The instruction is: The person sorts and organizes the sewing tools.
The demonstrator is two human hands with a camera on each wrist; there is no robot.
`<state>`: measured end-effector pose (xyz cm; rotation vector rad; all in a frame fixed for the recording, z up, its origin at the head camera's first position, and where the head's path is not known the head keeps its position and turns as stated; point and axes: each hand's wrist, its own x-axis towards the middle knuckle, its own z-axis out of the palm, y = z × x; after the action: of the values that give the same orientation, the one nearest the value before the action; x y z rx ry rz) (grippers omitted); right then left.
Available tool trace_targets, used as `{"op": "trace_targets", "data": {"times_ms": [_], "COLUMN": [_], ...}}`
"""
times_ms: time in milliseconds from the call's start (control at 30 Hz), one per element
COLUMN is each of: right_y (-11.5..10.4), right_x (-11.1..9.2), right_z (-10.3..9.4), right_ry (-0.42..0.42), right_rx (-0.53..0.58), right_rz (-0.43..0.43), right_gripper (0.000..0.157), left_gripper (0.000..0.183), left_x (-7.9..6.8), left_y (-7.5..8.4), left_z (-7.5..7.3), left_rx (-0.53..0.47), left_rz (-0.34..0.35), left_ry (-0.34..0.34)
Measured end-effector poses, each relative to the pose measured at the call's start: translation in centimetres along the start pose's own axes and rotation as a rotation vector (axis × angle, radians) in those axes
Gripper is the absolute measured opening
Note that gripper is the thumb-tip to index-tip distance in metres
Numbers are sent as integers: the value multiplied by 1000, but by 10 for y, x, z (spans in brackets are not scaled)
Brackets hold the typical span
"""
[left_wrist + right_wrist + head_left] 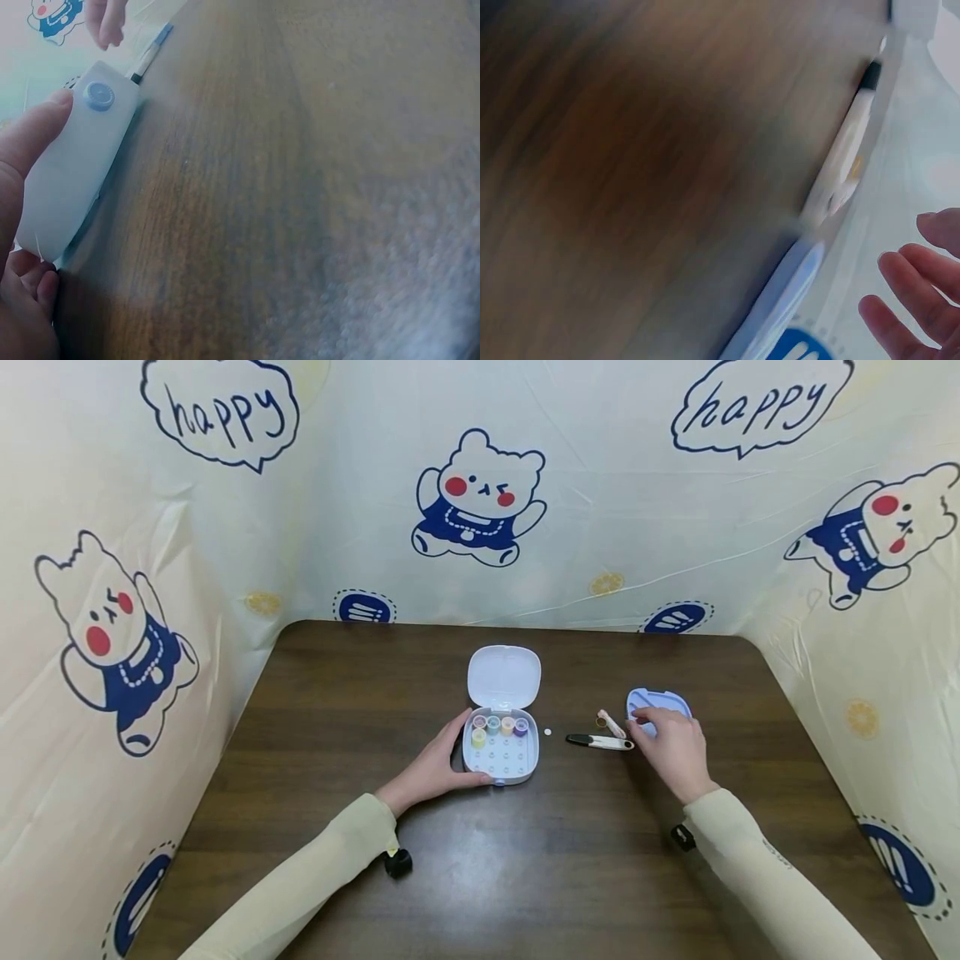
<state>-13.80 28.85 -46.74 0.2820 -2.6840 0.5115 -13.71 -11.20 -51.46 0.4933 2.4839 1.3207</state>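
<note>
A white case (517, 762) stands with its lid (504, 677) raised. Several small round coloured pots (478, 738) sit in its back rows, above rows of small pegs. My left hand (431, 768) holds the case, thumb at the front beside the blue latch (99, 96) and fingers along the left side. Over a shallow blue tray (663, 700), my right hand (675, 752) hovers with fingers apart; nothing shows between them in the right wrist view. Just left of that hand lies a slim white tool with a black end (600, 742).
Behind the slim tool is a small pink item (612, 723) with a gold ring beside it. A tiny white round piece (547, 732) lies right of the case. The brown table (337, 693) backs onto a printed curtain (577, 527), which also hangs along both sides.
</note>
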Motion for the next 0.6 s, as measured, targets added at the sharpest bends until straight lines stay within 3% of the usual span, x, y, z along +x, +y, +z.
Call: {"op": "trace_targets", "data": {"times_ms": [333,600], "right_y": [43,61], "right_x": [-7,-8], "right_z": [-6,-10], "right_ry": [-51,-192], "right_rx": [-81,-104], "right_rz": [119,228], "right_gripper": [25,39], "left_gripper": [124,124], "left_x": [-1,0], "left_y": [1,3], "left_z": [0,-1], "left_rx": [-3,-4], "left_rz": [-14,-14], "left_ry": [-6,-13]}}
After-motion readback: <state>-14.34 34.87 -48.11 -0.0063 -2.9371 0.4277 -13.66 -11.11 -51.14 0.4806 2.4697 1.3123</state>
